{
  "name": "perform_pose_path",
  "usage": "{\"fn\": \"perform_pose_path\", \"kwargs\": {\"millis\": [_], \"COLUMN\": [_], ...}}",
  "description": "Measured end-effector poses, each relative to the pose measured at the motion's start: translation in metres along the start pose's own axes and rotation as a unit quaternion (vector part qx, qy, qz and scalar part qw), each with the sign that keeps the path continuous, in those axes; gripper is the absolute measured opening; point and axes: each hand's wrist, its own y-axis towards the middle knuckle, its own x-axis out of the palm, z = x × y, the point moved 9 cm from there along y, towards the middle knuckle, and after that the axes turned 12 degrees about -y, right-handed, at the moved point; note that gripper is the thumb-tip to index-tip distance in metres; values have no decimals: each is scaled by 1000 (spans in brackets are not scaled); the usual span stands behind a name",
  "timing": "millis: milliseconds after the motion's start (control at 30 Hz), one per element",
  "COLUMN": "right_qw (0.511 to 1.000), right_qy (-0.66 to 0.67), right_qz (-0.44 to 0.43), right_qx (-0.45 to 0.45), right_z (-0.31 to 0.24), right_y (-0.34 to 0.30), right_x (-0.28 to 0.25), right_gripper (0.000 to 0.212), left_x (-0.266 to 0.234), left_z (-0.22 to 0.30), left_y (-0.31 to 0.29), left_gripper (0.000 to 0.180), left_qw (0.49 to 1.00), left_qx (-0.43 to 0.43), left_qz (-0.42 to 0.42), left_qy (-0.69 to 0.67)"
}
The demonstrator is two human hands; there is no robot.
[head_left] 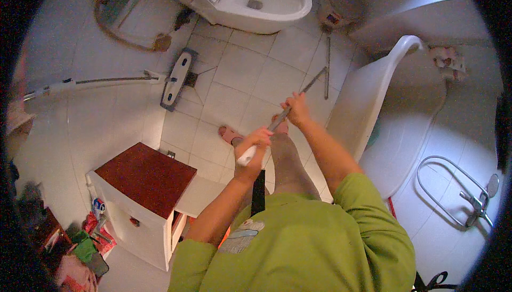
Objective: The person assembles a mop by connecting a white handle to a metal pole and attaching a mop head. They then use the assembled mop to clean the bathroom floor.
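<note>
I hold a floor squeegee [309, 85] with both hands, its pole slanting away from me toward the right. My left hand [255, 144] is closed around the pole near its white grip end [246, 156]. Farther along the pole, my right hand [296, 108] is wrapped around it. The thin, dark bar at the squeegee's far end [327, 52] lies on the tiled floor [242, 73], a little left of the bathtub. My feet in pink slippers [228, 134] stand below the pole.
A white toilet [266, 23] stands at the far side, with a waste bin [333, 17] beside it. On the right is the white bathtub [368, 97] with a hand shower [480, 201]. A flat mop [178, 79] leans at the left wall. Nearer stands a white cabinet with a dark red top [146, 180].
</note>
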Motion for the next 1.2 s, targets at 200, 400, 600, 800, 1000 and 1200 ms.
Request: {"fn": "perform_pose_path", "kwargs": {"millis": [200,400,600,800,1000,1200], "right_qw": [989,977,942,910,914,905], "right_qy": [11,51,110,75,-20,-64], "right_qz": [-102,-130,-166,-206,-104,-178], "right_qx": [-106,-163,-270,-351,-392,-381], "right_z": [-174,-346,-431,-430,-390,-343], "right_y": [-1,-1,-14,-20,54,110], "right_x": [48,54,44,35,33,72], "right_gripper": [13,11,19,21,18,17], "left_x": [-140,-243,-279,-252,-233,-218], "left_z": [73,162,201,208,145,84], "left_y": [-32,-65,-106,-116,-81,-51], "left_gripper": [10,13,19,16,3,5], "left_qw": [990,974,947,947,943,887], "left_qx": [-59,-5,23,65,75,-23], "left_qz": [115,223,316,307,322,458], "left_qy": [62,34,44,72,22,-53]}}
